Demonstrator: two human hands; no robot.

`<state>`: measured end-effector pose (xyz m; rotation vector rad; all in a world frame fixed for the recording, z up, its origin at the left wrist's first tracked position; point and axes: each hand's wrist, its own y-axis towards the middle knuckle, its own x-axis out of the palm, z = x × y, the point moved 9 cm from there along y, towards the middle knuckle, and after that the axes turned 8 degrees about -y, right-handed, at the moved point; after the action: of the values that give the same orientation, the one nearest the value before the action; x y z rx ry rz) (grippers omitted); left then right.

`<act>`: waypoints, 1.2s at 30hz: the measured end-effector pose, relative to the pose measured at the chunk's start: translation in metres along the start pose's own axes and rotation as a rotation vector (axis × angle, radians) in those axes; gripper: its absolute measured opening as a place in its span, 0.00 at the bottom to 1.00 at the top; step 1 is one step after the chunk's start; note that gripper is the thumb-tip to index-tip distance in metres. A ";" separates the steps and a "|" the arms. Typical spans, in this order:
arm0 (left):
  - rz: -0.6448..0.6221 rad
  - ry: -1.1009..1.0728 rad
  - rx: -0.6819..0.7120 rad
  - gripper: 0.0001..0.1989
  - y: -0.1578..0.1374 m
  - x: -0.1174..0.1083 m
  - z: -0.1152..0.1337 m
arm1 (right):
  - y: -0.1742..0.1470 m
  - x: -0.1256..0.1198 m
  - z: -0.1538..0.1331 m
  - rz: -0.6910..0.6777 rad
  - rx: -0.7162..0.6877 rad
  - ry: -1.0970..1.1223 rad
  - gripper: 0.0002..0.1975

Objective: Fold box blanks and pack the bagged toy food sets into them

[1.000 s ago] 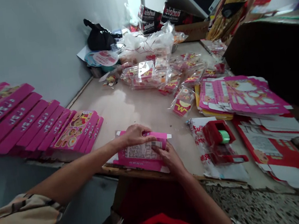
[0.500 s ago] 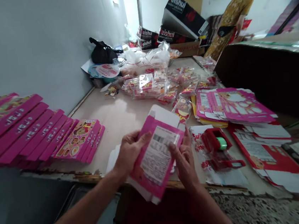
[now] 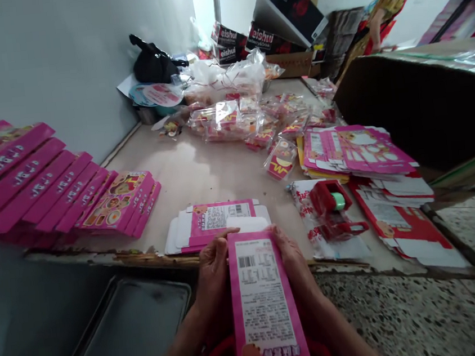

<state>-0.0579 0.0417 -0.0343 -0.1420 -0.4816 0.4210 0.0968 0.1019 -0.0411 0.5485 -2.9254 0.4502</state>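
A pink cardboard box (image 3: 262, 294) with a white printed label panel stands between my two hands, its white flap raised at the far end. My left hand (image 3: 214, 268) grips the far left edge, thumb near the flap. On the opposite edge, my right hand (image 3: 292, 257) holds the box by its far right corner. The box's near end reaches down against my red clothing. Just beyond it, flat pink box blanks (image 3: 220, 216) lie on the table edge.
Filled pink boxes (image 3: 117, 205) lean in a row at left. Plastic-wrapped packets (image 3: 231, 119) are heaped at the back. At right sit a red tape dispenser (image 3: 328, 197), more pink blanks (image 3: 357, 148) and a large open carton (image 3: 417, 108). A person (image 3: 374, 27) stands behind it.
The pink box has come down towards my body and turned from slanted to nearly straight. Both hands now hold its far edges. The flat blanks behind it are uncovered.
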 end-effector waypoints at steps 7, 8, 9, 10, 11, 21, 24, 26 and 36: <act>-0.145 -0.061 -0.098 0.22 0.019 0.038 0.020 | -0.003 -0.032 -0.039 0.067 -0.082 -0.115 0.29; -0.168 -0.043 -0.069 0.25 0.023 0.042 0.027 | -0.002 -0.034 -0.041 0.042 -0.072 -0.098 0.33; -0.202 -0.014 -0.059 0.27 0.026 0.045 0.032 | 0.000 -0.035 -0.043 0.012 -0.062 -0.091 0.34; -0.240 0.020 -0.069 0.26 0.027 0.048 0.034 | 0.002 -0.036 -0.044 -0.015 -0.053 -0.097 0.32; -0.274 0.053 -0.087 0.24 0.029 0.050 0.034 | 0.004 -0.037 -0.045 -0.032 -0.054 -0.112 0.28; -0.218 0.326 0.040 0.13 0.032 0.044 0.059 | 0.019 -0.029 -0.093 -0.062 -0.313 -0.553 0.13; -0.127 0.309 0.033 0.14 0.039 0.037 0.061 | 0.014 -0.013 -0.102 -0.167 -0.410 -0.648 0.13; -0.137 0.295 -0.033 0.13 0.043 0.036 0.055 | 0.010 -0.009 -0.097 -0.202 -0.390 -0.636 0.16; -0.178 0.254 -0.020 0.11 0.044 0.045 0.068 | 0.020 -0.017 -0.089 -0.038 -0.154 -0.294 0.12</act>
<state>-0.0701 0.1026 0.0339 -0.1677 -0.2457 0.2193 0.1120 0.1534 0.0351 0.7015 -3.1832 0.1468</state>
